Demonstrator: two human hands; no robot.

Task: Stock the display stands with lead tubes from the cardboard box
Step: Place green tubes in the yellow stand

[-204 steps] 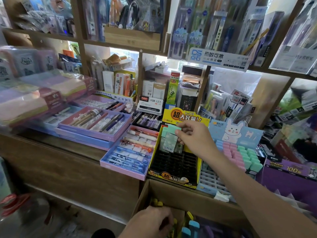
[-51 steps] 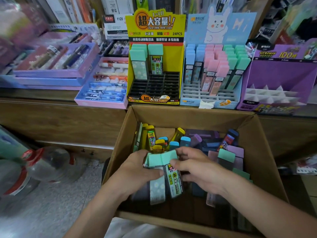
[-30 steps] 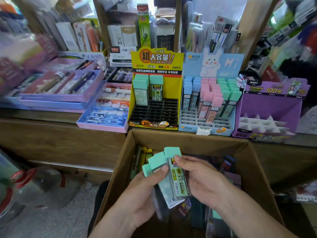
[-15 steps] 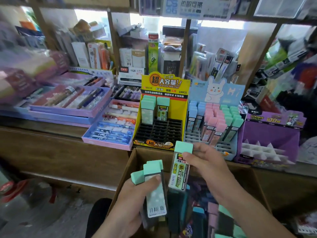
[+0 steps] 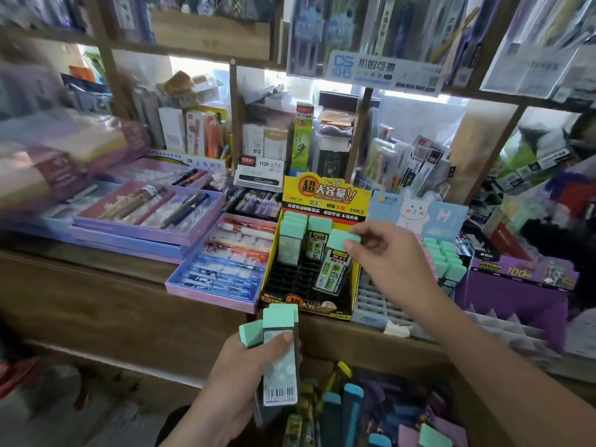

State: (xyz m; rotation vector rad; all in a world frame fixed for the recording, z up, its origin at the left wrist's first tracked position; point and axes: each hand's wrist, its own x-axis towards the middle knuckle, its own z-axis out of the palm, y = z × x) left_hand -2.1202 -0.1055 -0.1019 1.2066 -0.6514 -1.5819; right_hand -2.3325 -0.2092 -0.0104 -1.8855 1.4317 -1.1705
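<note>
My right hand pinches the mint-green cap of one lead tube and holds it tilted over the black slots of the yellow display stand. Two mint-capped tubes stand upright in the stand's back row. My left hand grips a small bunch of mint-capped lead tubes below the counter edge. The cardboard box lies at the bottom of the view, with several tubes of mixed colours inside.
A blue rabbit display stand with mint tubes sits right of the yellow one. A purple stand is further right. Pink and blue pen trays lie left. Wooden shelves of stationery rise behind the counter.
My right hand has carried one tube from above the box up to the yellow stand. My left hand has stayed low with its bunch. The view has tilted upward.
</note>
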